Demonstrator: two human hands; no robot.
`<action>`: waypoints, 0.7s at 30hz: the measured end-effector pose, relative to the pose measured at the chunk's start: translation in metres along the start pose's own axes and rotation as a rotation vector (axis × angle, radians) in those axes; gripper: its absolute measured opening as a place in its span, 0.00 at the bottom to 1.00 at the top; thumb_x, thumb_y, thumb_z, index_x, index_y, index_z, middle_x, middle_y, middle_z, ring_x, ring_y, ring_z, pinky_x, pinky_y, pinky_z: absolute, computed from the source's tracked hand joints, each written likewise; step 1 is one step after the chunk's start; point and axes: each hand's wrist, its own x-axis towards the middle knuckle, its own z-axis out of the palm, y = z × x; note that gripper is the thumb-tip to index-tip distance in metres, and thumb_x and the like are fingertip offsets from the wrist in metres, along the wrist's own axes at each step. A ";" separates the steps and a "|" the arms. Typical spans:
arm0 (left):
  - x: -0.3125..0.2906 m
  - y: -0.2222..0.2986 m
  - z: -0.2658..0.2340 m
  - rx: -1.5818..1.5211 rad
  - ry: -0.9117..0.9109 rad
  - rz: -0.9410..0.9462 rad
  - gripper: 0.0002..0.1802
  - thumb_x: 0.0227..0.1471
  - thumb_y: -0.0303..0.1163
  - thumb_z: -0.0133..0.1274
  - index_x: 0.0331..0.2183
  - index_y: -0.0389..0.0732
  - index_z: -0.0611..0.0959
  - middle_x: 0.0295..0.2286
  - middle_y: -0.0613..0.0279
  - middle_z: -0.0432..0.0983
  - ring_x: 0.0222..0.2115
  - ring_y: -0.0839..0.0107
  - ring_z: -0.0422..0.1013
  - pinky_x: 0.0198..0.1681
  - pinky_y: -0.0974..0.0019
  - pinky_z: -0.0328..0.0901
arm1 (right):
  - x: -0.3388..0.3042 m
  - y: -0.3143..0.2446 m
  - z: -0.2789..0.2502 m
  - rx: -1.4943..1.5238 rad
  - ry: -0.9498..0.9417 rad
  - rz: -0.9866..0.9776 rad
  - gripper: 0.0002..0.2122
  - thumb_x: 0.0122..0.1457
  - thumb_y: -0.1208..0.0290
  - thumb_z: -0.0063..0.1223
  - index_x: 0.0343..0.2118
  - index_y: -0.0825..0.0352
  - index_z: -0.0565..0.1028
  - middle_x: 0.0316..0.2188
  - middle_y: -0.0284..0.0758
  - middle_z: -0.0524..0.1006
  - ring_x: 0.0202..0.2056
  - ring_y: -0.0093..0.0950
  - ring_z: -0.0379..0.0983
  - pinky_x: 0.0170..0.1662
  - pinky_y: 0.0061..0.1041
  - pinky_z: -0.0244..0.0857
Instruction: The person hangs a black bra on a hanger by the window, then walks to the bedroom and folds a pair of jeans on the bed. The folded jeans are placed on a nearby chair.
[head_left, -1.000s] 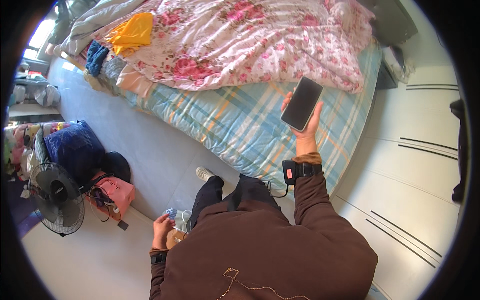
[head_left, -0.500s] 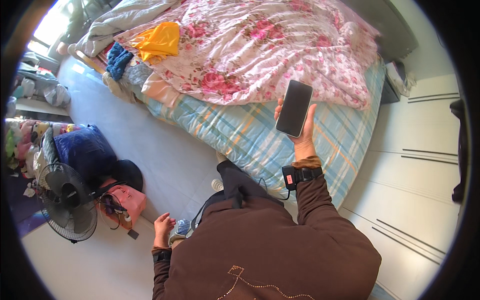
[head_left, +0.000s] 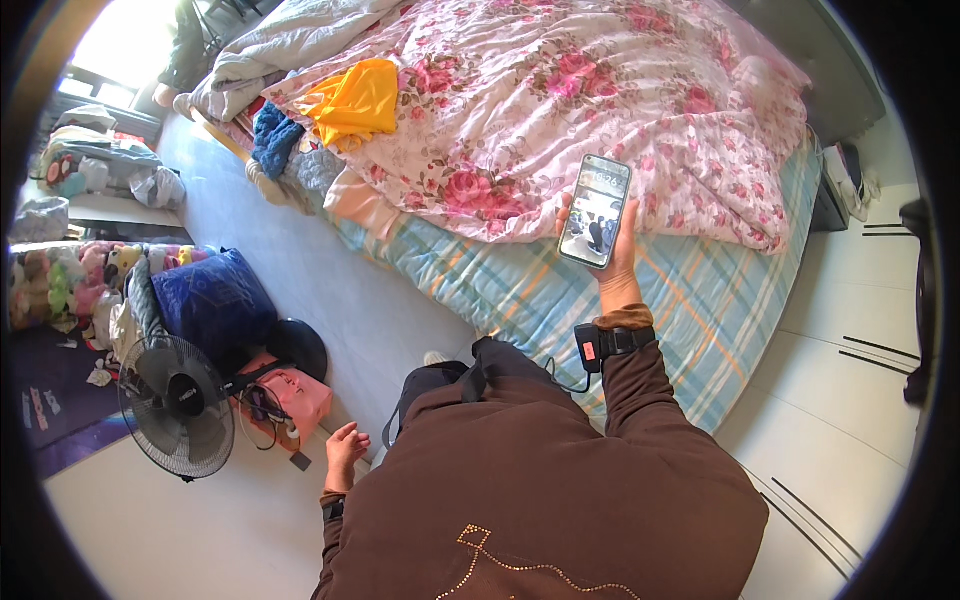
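Note:
In my right hand (head_left: 622,262) is a smartphone (head_left: 597,225), held upright with its lit screen facing me. My fingers wrap its left edge and the thumb lies along the right edge. Below and beyond it spreads the bed with a plaid sheet (head_left: 440,262) and a rumpled pink floral quilt (head_left: 560,130). My left hand (head_left: 344,452) hangs low by my left side, fingers loosely bent and apart, nothing visible in it. A pink bag (head_left: 302,400) stands nearest to that hand.
A black fan (head_left: 180,408) stands at the left before a dark blue bundle (head_left: 212,302). A yellow cloth (head_left: 357,103) and a blue knitted cloth (head_left: 274,140) lie at the bed's left end. White drawers (head_left: 810,400) line the right side; a grey headboard (head_left: 825,80) stands at the far right.
The phone's screen has gone from dark to lit, still in my right hand. My view has shifted, so the room sits further right and lower. My left hand stays down by my side.

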 end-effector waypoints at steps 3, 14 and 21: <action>0.007 0.014 0.007 0.005 -0.041 -0.013 0.18 0.53 0.30 0.45 0.47 0.38 0.72 0.28 0.59 0.77 0.25 0.72 0.74 0.29 0.69 0.67 | 0.013 -0.006 -0.002 0.015 -0.033 -0.007 0.40 0.52 0.36 0.36 0.56 0.69 0.56 0.49 0.49 0.66 0.45 0.42 0.68 0.47 0.42 0.66; 0.030 0.071 0.004 0.072 -0.067 0.049 0.19 0.54 0.29 0.43 0.48 0.38 0.71 0.27 0.58 0.77 0.26 0.70 0.74 0.30 0.67 0.68 | 0.021 -0.016 -0.058 -0.001 0.110 -0.012 0.32 0.57 0.42 0.35 0.49 0.70 0.66 0.42 0.50 0.72 0.39 0.45 0.72 0.42 0.44 0.68; 0.029 0.075 0.007 0.099 -0.041 0.002 0.18 0.53 0.29 0.45 0.47 0.37 0.72 0.26 0.59 0.77 0.24 0.72 0.74 0.28 0.69 0.67 | -0.066 -0.015 -0.251 -0.568 0.938 -0.099 0.24 0.52 0.43 0.45 0.47 0.54 0.67 0.43 0.31 0.69 0.42 0.33 0.64 0.38 0.37 0.62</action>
